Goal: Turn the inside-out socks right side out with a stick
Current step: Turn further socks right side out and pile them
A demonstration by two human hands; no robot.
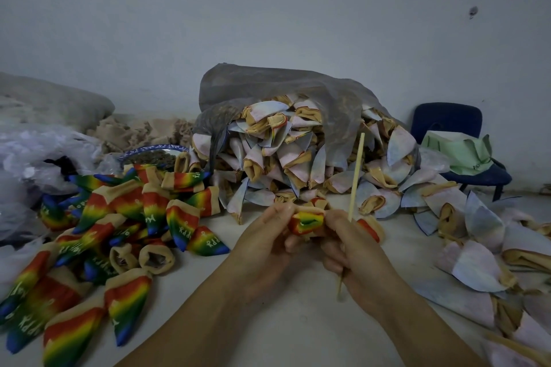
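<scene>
Your left hand (265, 244) and right hand (354, 253) pinch the rainbow sock (307, 222) between them, right also clamped round the upright stick (356, 176), above the surface's (298, 334) near edge.

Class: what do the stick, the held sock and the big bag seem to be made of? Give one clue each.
Stick: probably wood or bamboo; pale, matt, straight. Held sock: likely soft knitted fabric; it bunches and folds. Bag: thin translucent grey plastic, crinkled, socks showing through.
</scene>
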